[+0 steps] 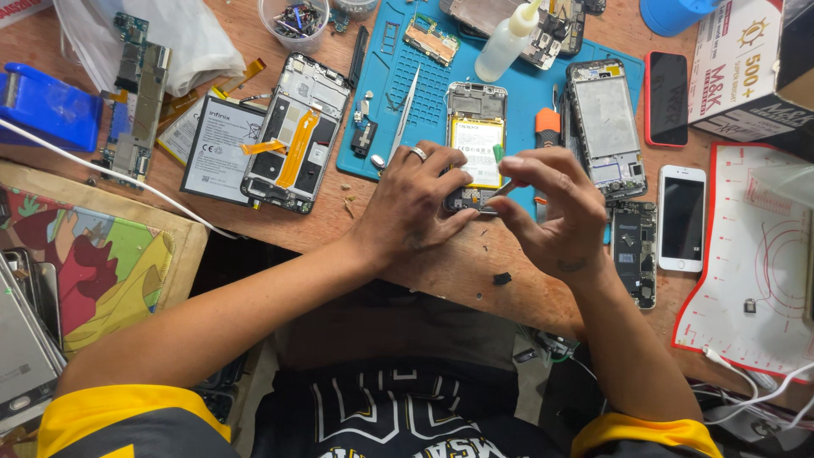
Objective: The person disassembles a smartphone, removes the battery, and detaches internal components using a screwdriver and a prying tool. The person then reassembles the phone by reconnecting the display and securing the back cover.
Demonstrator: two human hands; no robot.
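Both hands are working on an opened phone (pixel 476 146): left hand (pixel 413 206) is pinning its near end, right hand (pixel 555 203) is pinching a green tool (pixel 498 153). Light, stiff and fragile inside, it is probably best held by its edges.

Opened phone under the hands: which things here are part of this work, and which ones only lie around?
In the work:
left hand
right hand
opened phone with yellow battery
green-tipped tool

Lying around:
tweezers
squeeze bottle
white phone
second opened phone
loose battery
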